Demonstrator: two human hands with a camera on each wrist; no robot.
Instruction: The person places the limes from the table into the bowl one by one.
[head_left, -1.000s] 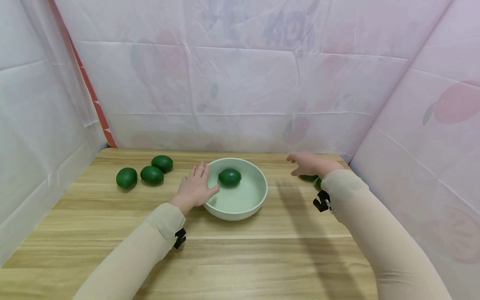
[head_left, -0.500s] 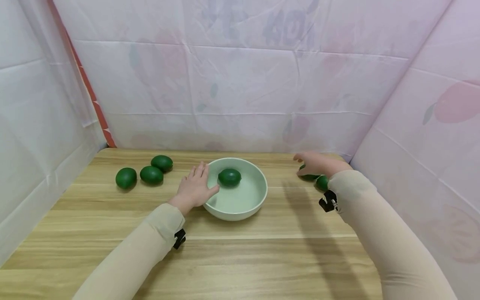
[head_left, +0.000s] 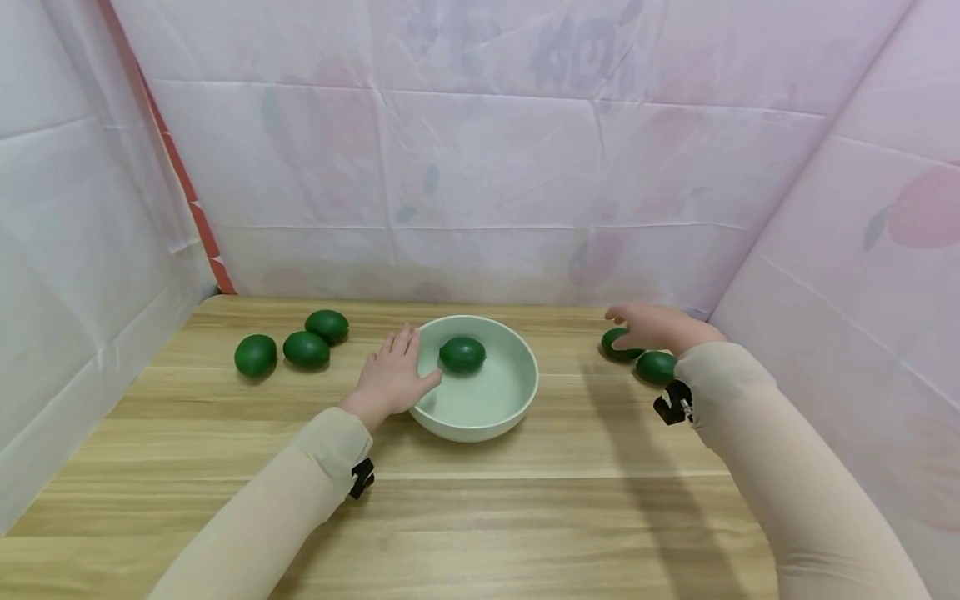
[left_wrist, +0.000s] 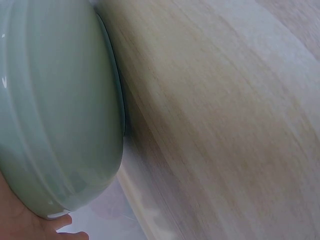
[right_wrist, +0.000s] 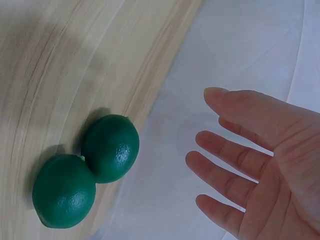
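A pale green bowl [head_left: 517, 392] stands mid-table with one green lime [head_left: 462, 354] inside. My left hand [head_left: 392, 377] rests flat against the bowl's left rim, fingers straight; the left wrist view shows the bowl's wall [left_wrist: 55, 110] close up. My right hand [head_left: 651, 327] hovers open over two limes [head_left: 618, 343] [head_left: 656, 367] at the table's right edge. In the right wrist view its fingers [right_wrist: 235, 150] are spread above that pair [right_wrist: 111, 147] [right_wrist: 64, 191], touching neither.
Three more limes [head_left: 255, 354] [head_left: 306, 349] [head_left: 327, 325] lie at the back left of the wooden table [head_left: 480, 508]. Pale printed cloth walls [head_left: 480, 167] enclose the table on three sides, close to the right-hand limes.
My right hand has moved right and down from beside the bowl to above the two limes on the right. The left hand and bowl stayed put.
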